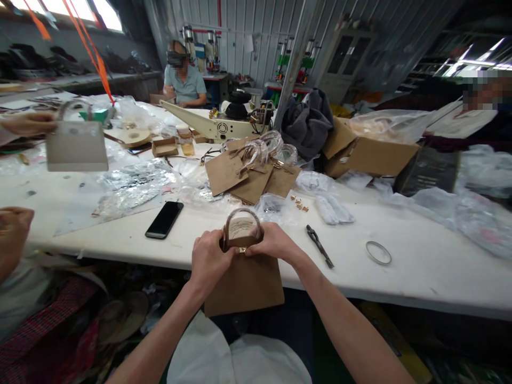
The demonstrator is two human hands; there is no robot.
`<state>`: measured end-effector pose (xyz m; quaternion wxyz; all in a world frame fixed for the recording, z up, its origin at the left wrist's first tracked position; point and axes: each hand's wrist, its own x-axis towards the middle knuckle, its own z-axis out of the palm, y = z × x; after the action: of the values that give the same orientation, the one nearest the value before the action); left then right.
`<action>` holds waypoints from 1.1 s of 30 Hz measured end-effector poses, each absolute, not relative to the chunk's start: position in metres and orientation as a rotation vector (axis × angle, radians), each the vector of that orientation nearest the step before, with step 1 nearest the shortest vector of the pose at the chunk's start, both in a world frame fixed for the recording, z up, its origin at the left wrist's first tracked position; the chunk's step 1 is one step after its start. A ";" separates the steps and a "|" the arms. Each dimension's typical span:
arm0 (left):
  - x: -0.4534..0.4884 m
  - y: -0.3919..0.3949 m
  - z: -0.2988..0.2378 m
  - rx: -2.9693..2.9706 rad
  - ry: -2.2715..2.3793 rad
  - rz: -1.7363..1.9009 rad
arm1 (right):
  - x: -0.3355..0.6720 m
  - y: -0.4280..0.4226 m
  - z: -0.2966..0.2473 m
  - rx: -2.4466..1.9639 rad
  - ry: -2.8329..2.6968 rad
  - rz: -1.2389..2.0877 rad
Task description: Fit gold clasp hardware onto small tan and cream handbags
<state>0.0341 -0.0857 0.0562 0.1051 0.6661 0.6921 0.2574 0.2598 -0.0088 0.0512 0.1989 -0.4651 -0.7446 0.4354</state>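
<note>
Brown bag [246,282] gripped at its top by both fists, left hand [208,260] at 9 o'clock of handle [242,218], right hand [274,242] at 3 o'clock, phone [164,219] at 10 o'clock, pliers [319,245] at 3 o'clock

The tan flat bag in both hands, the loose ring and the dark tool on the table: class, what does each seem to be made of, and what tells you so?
Tan flat bag: probably matte leather or stiff faux leather, uniform and unshiny.
Thin loose ring: likely metal, with a pale gleaming rim.
Dark slim hand tool: seemingly dark metal, dull finish.
</note>
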 end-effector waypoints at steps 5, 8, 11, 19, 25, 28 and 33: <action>0.034 -0.085 0.047 1.981 2.116 0.629 | 0.247 -0.012 0.051 -1.385 -2.115 1.031; 0.034 -0.085 0.043 1.963 2.149 0.608 | 0.242 -0.014 0.050 -1.414 -2.147 0.932; 0.031 -0.083 0.042 1.863 2.116 0.608 | 0.243 -0.010 0.049 -1.343 -2.149 1.021; 0.023 -0.082 0.038 1.675 2.005 0.652 | 0.238 -0.005 0.058 -1.335 -2.162 1.051; 0.030 -0.084 0.038 1.778 2.145 0.644 | 0.234 -0.006 0.053 -1.312 -2.203 0.966; 0.031 -0.085 0.037 1.810 2.122 0.669 | 0.237 -0.004 0.050 -1.273 -2.213 1.000; 0.033 -0.085 0.039 1.875 2.115 0.717 | 0.240 -0.002 0.055 -1.316 -2.116 1.183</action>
<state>0.0328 -0.0847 0.0389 0.1123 0.6389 0.7207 0.2445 0.2396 -0.0020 0.0554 0.1907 -0.4684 -0.7530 0.4209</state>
